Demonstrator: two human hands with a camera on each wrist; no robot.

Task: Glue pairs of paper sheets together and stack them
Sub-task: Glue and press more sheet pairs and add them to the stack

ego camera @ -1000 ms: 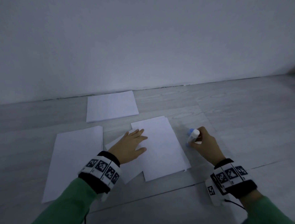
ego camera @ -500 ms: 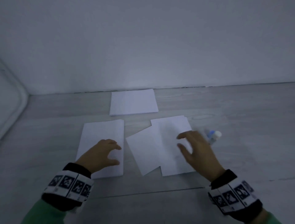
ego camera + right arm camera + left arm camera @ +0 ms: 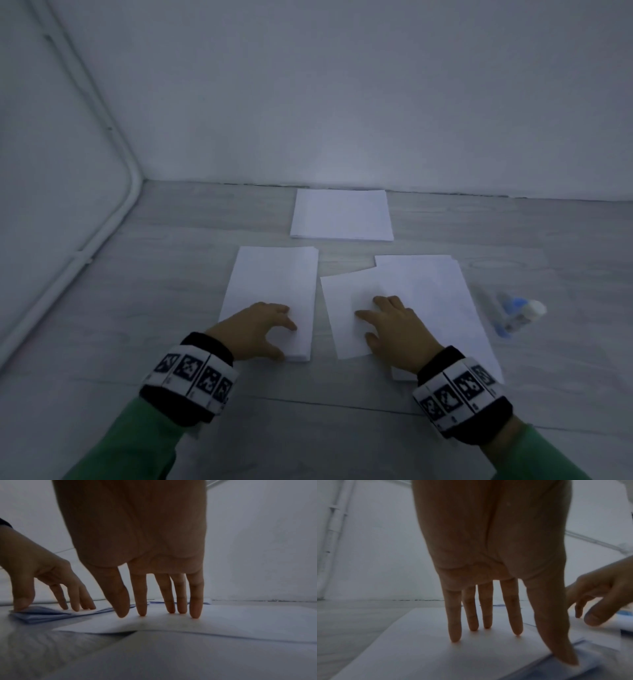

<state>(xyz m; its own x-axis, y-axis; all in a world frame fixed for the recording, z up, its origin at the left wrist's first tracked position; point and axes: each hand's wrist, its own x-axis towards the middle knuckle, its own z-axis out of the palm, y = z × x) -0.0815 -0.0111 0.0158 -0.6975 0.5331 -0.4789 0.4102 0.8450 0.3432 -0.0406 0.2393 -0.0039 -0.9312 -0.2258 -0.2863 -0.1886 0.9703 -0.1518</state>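
Head view: the left hand (image 3: 258,325) rests with fingertips on the near end of the left paper stack (image 3: 274,291), thumb at the stack's near right corner; the fingers are spread and clamp nothing. This stack lies with its long axis running away from the person. The right hand (image 3: 394,325) lies with straight, parted fingers on the tilted sheet (image 3: 342,308), which overlaps the right paper stack (image 3: 435,298); the sheet's long axis leans slightly left of the stack's. A third stack (image 3: 342,214) lies near the wall, long axis crosswise. The glue stick (image 3: 517,313) lies on its side on the floor (image 3: 171,308) just right of the right stack, white cap pointing right. Left wrist view: four fingertips (image 3: 454,635) press the top sheet, and the thumb lifts the corner edges. Right wrist view: all five fingertips (image 3: 194,612) touch the paper, holding nothing.
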